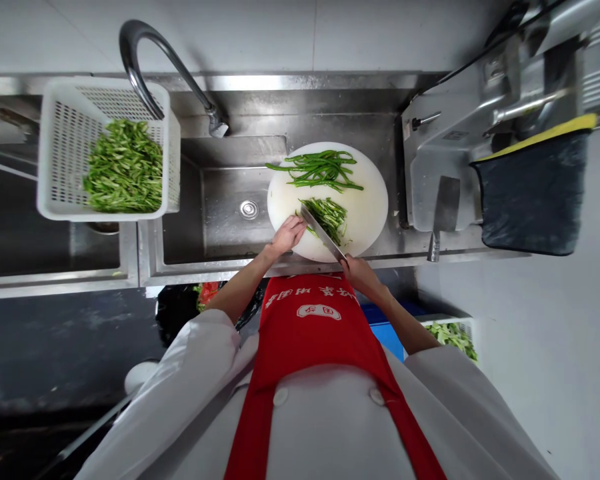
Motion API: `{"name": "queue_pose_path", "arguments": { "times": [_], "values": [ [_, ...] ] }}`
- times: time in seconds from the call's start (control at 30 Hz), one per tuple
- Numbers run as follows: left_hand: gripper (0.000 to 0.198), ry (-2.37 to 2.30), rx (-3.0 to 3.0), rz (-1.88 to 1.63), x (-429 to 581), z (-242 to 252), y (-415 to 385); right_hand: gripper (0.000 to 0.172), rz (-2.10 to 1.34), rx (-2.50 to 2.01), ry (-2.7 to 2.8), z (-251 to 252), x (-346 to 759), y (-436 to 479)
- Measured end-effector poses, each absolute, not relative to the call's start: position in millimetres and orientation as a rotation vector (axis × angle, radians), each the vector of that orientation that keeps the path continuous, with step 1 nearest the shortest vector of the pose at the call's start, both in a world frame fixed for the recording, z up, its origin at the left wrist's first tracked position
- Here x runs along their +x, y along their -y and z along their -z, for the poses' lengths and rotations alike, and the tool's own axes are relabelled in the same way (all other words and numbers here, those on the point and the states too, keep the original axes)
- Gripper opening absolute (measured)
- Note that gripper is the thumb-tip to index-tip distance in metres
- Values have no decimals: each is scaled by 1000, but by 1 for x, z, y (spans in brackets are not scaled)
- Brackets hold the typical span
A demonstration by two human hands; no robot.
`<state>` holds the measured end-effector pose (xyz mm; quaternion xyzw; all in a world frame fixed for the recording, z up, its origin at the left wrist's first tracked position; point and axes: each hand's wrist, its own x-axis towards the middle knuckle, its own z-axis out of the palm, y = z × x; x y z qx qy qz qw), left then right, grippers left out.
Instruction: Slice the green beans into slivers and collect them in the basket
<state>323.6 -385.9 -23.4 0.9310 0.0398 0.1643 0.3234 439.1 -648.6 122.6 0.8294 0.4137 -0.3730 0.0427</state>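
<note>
If the right fingers (349, 265), closed around the long grey steel knife (323, 234), slip, it may cut the curled left fingers (294, 225) just beside, their hold unclear.

In the right hand (360, 272), a silver-grey knife (323, 233) is seen. Beside the left hand (289, 233), cut strips (334, 217) are streaked pale and bright green, set off by a plain white board (370, 207). Below the grip, a red apron (305, 343) is printed with white lettering. Far left of the grip, a white basket (100, 217) is patterned with small holes.
</note>
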Motion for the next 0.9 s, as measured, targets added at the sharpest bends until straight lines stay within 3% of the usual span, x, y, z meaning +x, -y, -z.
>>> {"name": "queue_pose_path", "arguments": {
  "times": [0.9],
  "values": [
    [28,-170,2393,-390,321,19,380,43,1231,2619,-1306,-107,444,610]
  ]
}}
